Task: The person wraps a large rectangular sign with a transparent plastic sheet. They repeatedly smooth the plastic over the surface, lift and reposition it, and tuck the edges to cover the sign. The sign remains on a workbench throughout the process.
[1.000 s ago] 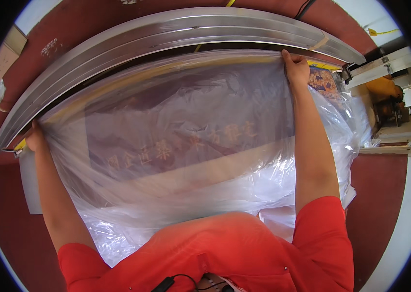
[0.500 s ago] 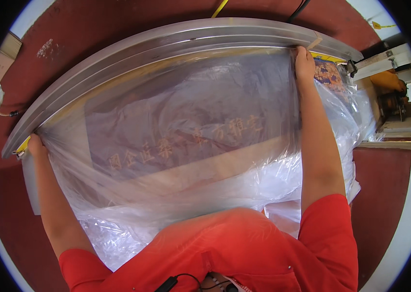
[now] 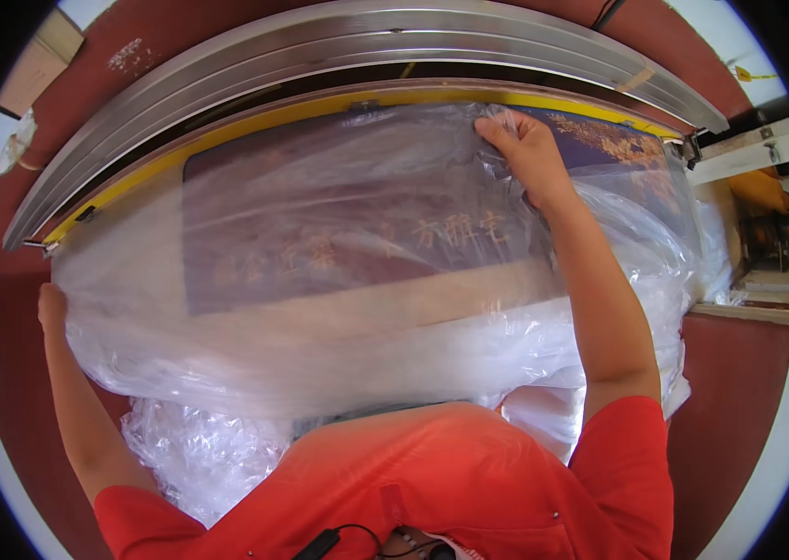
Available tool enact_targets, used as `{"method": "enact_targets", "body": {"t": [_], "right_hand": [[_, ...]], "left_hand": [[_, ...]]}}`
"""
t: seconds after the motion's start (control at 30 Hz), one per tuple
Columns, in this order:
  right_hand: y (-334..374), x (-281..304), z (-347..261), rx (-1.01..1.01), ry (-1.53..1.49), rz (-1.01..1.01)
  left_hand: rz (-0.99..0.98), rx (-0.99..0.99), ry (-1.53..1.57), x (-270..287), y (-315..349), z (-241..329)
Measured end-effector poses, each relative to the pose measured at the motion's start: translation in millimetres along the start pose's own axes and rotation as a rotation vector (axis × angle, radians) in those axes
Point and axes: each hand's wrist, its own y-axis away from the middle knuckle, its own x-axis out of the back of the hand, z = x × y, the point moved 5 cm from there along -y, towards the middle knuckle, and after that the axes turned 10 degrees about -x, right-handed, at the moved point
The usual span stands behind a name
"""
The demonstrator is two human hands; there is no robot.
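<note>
A large clear plastic sheet [image 3: 320, 355] lies wrinkled over a dark purple panel [image 3: 320, 205] with gold lettering and a pale lower band. My right hand [image 3: 530, 154] is closed in a pinch on the sheet near the panel's upper right, bunching the film under its thumb and fingers. At the far left, my left hand [image 3: 53, 310] is closed at the sheet's left edge; its fingertips are partly hidden. Along the far side of the sheet runs a yellow strip [image 3: 292, 110] with small dark clips. Gold leaf-like print [image 3: 618, 140] shows on dark material right of my right hand.
A long ribbed metal bar [image 3: 394, 42] spans the far side, with a dark gap between it and the yellow strip. Crumpled clear plastic [image 3: 208, 457] hangs at the near left. A white bar [image 3: 749, 149] and machinery [image 3: 768, 219] stand at the right, above reddish floor [image 3: 740, 392].
The metal bar has come away from the yellow strip, uncovering it. My right hand has moved left from the bar with the film; my left hand has moved down along the sheet's edge.
</note>
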Motion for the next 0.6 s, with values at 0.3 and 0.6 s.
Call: {"method": "enact_targets", "body": {"t": [0.3,0.6], "right_hand": [[5,0,-1,0.059,-0.072,0.008],[62,78,-7,0.379,1.074,0.478]], "left_hand": [[-0.248,-0.933,0.972,100,156,546],[-0.5,-0.45,1.069,57,155,344]]}}
